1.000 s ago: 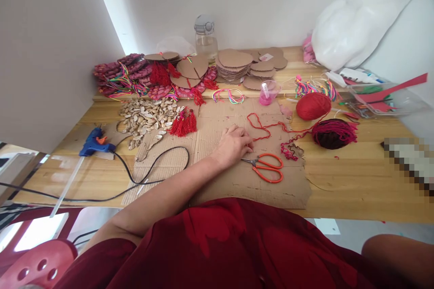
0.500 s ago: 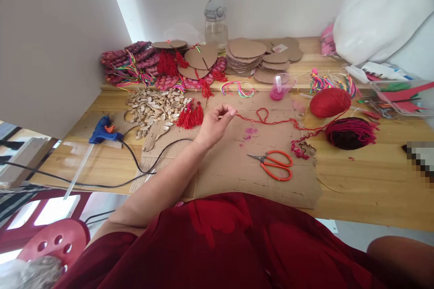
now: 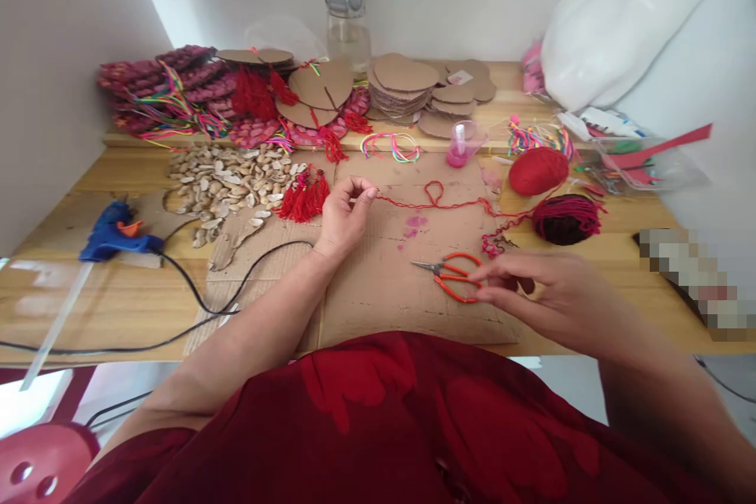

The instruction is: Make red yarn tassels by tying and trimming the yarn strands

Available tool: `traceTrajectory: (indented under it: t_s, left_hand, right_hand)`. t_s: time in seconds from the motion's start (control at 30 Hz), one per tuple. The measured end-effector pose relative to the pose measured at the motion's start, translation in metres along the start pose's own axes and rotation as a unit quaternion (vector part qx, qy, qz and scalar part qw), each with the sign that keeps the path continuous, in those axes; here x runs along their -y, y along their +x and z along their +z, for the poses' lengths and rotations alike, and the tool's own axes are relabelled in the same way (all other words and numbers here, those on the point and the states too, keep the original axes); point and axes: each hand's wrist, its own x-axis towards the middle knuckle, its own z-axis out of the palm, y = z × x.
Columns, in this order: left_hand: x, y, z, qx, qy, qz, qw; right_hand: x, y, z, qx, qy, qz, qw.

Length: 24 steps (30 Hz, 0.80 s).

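Between its thumb and fingers my left hand pinches the end of a red yarn strand. The strand runs right across the cardboard sheet, with a small loop in it, toward a red yarn ball and a dark red and magenta ball. My right hand is at the orange handles of the scissors, thumb and fingers apart around their right end. The scissors lie on the cardboard, blades pointing left. Red tassels lie just left of my left hand.
Peanut shells and a blue glue gun with a black cord lie to the left. Along the back stand braided pieces, cardboard discs and a bottle. A pink cup and plastic box are at the right.
My right hand has come in from the right and reached the scissors' handles. My left hand still pinches the yarn. The view has shifted, so things on the table appear further left.
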Motion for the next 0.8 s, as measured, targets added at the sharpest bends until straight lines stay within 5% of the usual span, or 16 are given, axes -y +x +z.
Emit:
traceTrajectory:
  t_s: [0.27, 0.57, 0.7, 0.8]
  left_hand:
    - [0.0, -0.001, 0.001, 0.003, 0.007, -0.011, 1.0]
    - [-0.012, -0.006, 0.002, 0.037, -0.083, -0.011, 0.996]
    - [-0.022, -0.013, 0.004, 0.098, -0.114, -0.021, 0.988]
    - [-0.03, -0.02, 0.008, 0.142, -0.128, -0.03, 0.981]
  right_hand:
    - [-0.02, -0.008, 0.051, 0.002, -0.109, 0.119, 0.987]
    - [-0.019, 0.002, 0.049, 0.01, -0.148, 0.171, 0.974]
    - [-0.006, 0.014, 0.036, -0.07, -0.056, 0.132, 0.987]
    - [0.011, 0.039, 0.032, -0.118, 0.14, 0.101, 0.978]
